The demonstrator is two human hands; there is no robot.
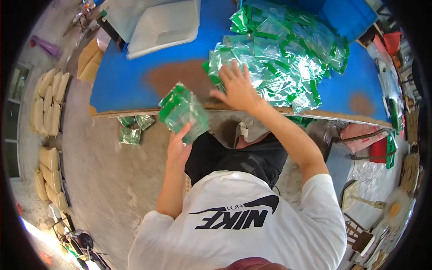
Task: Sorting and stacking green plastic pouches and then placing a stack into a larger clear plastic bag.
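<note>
My left hand (pixel 180 146) is closed on a stack of clear plastic bags with green bands (pixel 185 110), held in front of the table's near edge. The thumb lies over the lower part of the stack. To the right, my right hand (pixel 237 90) reaches over the table with its fingers spread. It is at the left side of a wide, shiny heap of similar clear and green bags (pixel 279 58). Its fingertips overlap the edge of the heap; whether they press on a bag I cannot tell.
The blue table (pixel 121 85) has worn brown patches. A whitish plastic bin (pixel 164 27) lies at the back left, and a blue bin (pixel 351 20) stands behind the heap. Bundled bags (pixel 130 136) are on the floor below the table. Filled sacks (pixel 47 103) are stacked at left.
</note>
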